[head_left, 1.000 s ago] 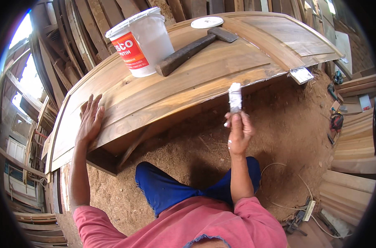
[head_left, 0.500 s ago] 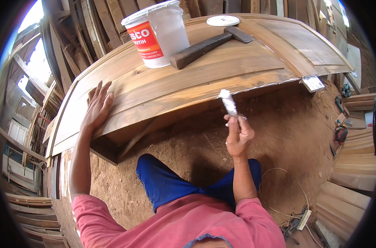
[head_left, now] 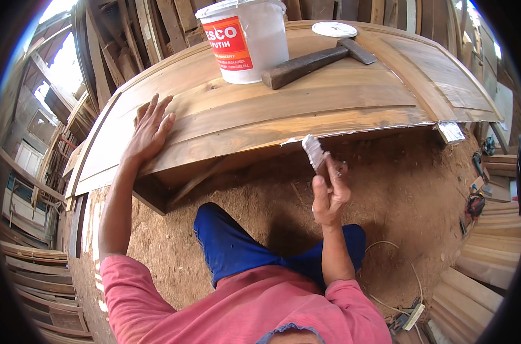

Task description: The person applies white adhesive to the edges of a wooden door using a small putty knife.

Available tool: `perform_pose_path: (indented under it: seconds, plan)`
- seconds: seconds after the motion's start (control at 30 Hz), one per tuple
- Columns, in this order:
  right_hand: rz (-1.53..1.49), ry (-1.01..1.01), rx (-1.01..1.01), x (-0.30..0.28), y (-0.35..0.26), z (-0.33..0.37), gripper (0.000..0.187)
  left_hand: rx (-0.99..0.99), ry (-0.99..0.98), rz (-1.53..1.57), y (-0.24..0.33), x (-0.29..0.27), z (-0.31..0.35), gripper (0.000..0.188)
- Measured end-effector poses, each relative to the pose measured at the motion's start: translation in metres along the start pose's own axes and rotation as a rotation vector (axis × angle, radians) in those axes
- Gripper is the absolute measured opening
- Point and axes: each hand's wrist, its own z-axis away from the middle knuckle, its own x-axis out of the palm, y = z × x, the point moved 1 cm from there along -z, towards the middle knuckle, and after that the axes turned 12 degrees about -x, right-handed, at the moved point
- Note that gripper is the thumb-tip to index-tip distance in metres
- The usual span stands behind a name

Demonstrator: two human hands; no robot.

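Your right hand (head_left: 329, 192) is clenched around a small spreader (head_left: 313, 150) whose tip is coated in white paste. The coated tip sticks up out of your grip and meets the near edge of the wooden panel (head_left: 283, 109), right where a thin white line of paste (head_left: 380, 129) runs along that edge, away from your grip toward your right. At the far right end of that line a pale smeared patch (head_left: 450, 131) sits on the panel's corner.

Your left hand (head_left: 150, 129) is released, fingers spread, lying flat on the panel's top face well to the left of the spreader hand. It holds nothing; the palm and fingers press on the wood near the panel's left end.

Beyond your right grip, further up the panel, stands a white plastic bucket (head_left: 246, 37) with a red label. Just right of the bucket a hammer (head_left: 312, 60) with a wooden handle lies on the panel, its head pointing away to the right. Past the hammer's head rests a round white lid (head_left: 333, 28), lying flat.

Below both hands the ground is covered in sawdust (head_left: 398, 189). Your knee in blue trousers (head_left: 232, 246) sits under your right grip, between your two forearms. Stacked planks (head_left: 489, 258) lie to the right of your grip, near the picture's rim, and a pale cord (head_left: 386, 252) curls on the sawdust beside your right elbow.
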Motion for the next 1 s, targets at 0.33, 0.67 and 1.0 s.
perform_pose_path:
  seconds: [0.33, 0.67, 1.0]
  plan:
    - [-0.029, -0.19, -0.068, 0.044, -0.012, 0.004, 0.037, -0.013, -0.011, -0.018, -0.003, 0.001, -0.003, 0.063]
    - [-0.124, -0.084, 0.16, 0.027, -0.003, 0.02, 0.044, 0.019, 0.002, -0.001, -0.003, 0.0, -0.002, 0.063]
    - [-0.317, -0.235, 0.318, 0.065, -0.016, 0.028, 0.031, 0.004, 0.009, -0.011, 0.0, -0.001, 0.002, 0.061]
